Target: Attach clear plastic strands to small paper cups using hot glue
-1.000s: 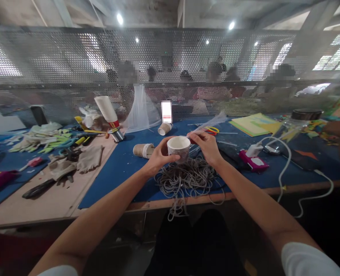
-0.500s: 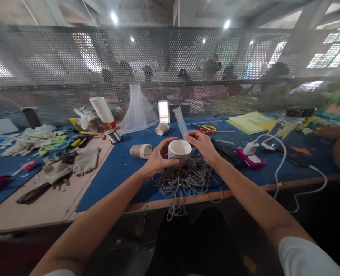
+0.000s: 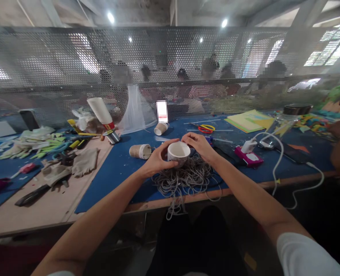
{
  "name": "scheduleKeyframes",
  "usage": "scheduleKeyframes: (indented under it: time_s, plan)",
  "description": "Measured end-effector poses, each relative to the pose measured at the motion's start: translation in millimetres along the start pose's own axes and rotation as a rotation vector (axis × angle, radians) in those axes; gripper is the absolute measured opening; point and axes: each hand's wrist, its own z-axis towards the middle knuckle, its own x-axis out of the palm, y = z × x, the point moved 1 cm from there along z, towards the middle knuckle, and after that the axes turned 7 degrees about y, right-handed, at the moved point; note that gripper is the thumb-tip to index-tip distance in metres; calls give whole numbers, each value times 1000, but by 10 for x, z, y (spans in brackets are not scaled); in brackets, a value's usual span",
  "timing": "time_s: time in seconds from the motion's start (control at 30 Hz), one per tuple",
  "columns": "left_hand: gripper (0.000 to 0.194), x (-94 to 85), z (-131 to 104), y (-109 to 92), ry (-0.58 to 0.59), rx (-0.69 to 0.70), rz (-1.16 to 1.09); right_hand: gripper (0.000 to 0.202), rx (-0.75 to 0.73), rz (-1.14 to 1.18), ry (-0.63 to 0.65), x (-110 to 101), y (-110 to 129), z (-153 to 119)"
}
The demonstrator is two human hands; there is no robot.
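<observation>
A white paper cup (image 3: 179, 150), its mouth facing up toward me, is held above the blue table cover. My left hand (image 3: 159, 158) wraps round the cup's left side. My right hand (image 3: 198, 145) is at the cup's far right rim with thumb and fingers pinched; what they hold, if anything, is hidden. Below the cup lies a loose heap of grey cord (image 3: 184, 178), some of it hanging over the table edge. Left of my left hand a twine-wrapped cup (image 3: 140, 151) lies on its side, and a second one (image 3: 160, 129) lies farther back.
At left are a stack of paper cups (image 3: 99, 110), gloves (image 3: 85, 163) and a black-handled tool (image 3: 33, 195). Scissors (image 3: 206, 128), yellow paper (image 3: 249, 120), a pink power adapter (image 3: 249, 156) with a white cable, and a glass jar (image 3: 285, 119) stand right. Another person's arm shows at far right.
The clear strips that stood up by my right fingers are no longer seen upright there. My right hand has shifted slightly left along the rim; the view has turned a little.
</observation>
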Motion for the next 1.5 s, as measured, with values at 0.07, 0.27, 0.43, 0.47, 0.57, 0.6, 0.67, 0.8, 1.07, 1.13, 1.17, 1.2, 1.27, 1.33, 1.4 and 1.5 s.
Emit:
scheduleKeyframes:
  time_s: [0.07,0.27,0.43,0.47,0.57,0.6,0.67,0.8,1.07,1.13,1.17,1.2,1.27,1.33,1.4,1.5]
  plan:
    - [81,-6,1,-16,-12,-1,-1,36,-12,-57,-9,-77,6,28]
    - [78,-83,9,-9,-98,9,10,30,-6,-595,-227,-710,-18,147]
    - [80,-129,34,20,-161,38,8,27,419,-1134,-171,-1131,-193,87]
    - [80,-131,37,19,-167,43,2,27,469,-1154,-157,-1165,-230,64]
    - [80,-125,34,11,-162,46,-16,34,551,-1170,-142,-1205,-306,16]
    - [80,-123,30,10,-158,45,-17,41,587,-1179,-147,-1209,-316,9]
    - [80,-120,20,9,-150,43,-9,57,681,-1204,-151,-1210,-319,9]
    - [81,-118,9,17,-150,37,-11,68,821,-1221,-52,-1188,-318,30]
    - [80,-135,24,39,-202,58,-52,49,647,-1058,-212,-1210,-284,-8]
    - [78,-147,28,40,-217,56,-66,50,567,-1003,-248,-1184,-243,-15]
    - [77,-154,30,39,-219,54,-76,49,511,-918,-272,-1158,-222,-16]
    - [77,-160,32,36,-217,52,-84,48,443,-788,-295,-1124,-199,-18]
    - [76,-174,34,28,-209,43,-90,45,270,-396,-332,-1039,-148,-20]
    - [75,-189,34,18,-209,38,-79,47,131,-114,-322,-947,-83,-26]
    - [75,-203,32,10,-216,31,-52,50,39,-22,-285,-860,-11,-33]
    - [78,-223,27,7,-230,-7,2,48,-27,0,-238,-741,74,-45]
